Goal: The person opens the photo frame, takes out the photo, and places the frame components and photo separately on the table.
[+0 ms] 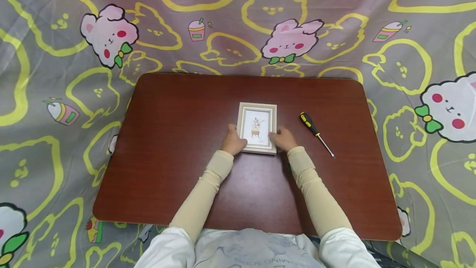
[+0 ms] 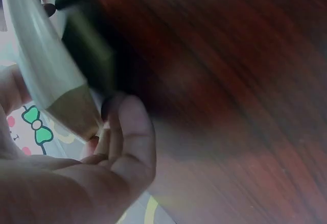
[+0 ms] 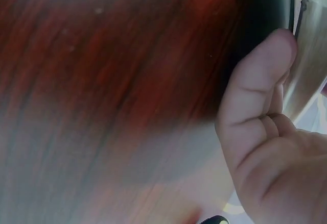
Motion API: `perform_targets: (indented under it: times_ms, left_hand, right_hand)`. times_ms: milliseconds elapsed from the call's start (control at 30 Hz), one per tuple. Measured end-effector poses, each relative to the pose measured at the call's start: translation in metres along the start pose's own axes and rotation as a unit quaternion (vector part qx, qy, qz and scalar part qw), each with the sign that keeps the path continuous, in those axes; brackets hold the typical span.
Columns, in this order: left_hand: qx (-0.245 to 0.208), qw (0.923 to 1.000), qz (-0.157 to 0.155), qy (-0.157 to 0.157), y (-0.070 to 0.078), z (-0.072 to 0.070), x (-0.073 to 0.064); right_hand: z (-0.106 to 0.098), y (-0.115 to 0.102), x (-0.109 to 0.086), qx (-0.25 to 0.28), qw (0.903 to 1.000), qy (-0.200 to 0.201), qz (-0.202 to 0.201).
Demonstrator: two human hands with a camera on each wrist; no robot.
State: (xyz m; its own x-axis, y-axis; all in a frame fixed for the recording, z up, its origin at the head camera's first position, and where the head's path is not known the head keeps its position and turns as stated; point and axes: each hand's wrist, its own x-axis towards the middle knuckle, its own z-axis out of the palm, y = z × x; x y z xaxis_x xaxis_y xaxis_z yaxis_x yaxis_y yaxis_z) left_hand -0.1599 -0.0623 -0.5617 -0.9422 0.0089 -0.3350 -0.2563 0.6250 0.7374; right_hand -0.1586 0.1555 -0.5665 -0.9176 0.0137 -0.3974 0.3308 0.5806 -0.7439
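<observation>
A cream picture frame (image 1: pixel 257 149) with a small print of a plant in a pot is held in both hands over the middle of the table. My left hand (image 1: pixel 233 141) grips its lower left side, thumb over the front edge. On the right side my right hand (image 1: pixel 284 139) grips it the same way. In the left wrist view the left hand (image 2: pixel 122 157) has its fingers curled about a corner of the pale frame (image 2: pixel 51 55), with a dark part behind it. Fingers of the right hand (image 3: pixel 255 112) bend behind the frame's edge (image 3: pixel 309 55) in the right wrist view.
To the right of the frame lies a screwdriver (image 1: pixel 316 132) with a black and yellow handle, its tip toward the front right. The reddish-brown table (image 1: pixel 167 144) has rounded corners. Patterned cloth (image 1: pixel 223 24) hangs behind it and along both sides.
</observation>
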Motion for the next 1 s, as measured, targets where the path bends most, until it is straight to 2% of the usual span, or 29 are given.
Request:
perform_targets:
  times_ms: [200,400,533,633,833,1000]
  left_hand:
    - [0.026,0.9996,0.006,0.008,0.001,0.003,0.0]
    - [0.019,0.9997,0.006,0.017,0.005,0.007,-0.004]
    - [0.028,0.9995,0.0,0.015,0.01,0.008,-0.008]
    - [0.038,0.9991,0.005,0.017,0.013,0.008,-0.008]
    - [0.056,0.9979,0.012,0.032,0.015,0.007,-0.007]
    - [0.069,0.996,0.014,0.056,0.013,0.007,-0.009]
  right_hand:
    - [0.001,-0.002,-0.004,-0.011,0.9999,0.004,0.004]
    - [0.001,-0.002,-0.004,-0.072,0.9972,0.006,0.021]
    - [0.002,-0.004,-0.004,-0.12,0.9921,0.0,0.037]
    - [0.004,-0.006,-0.005,-0.137,0.9895,0.0,0.046]
    - [0.005,-0.009,-0.007,-0.124,0.9911,0.004,0.048]
    - [0.003,-0.013,-0.01,-0.12,0.9922,0.016,0.033]
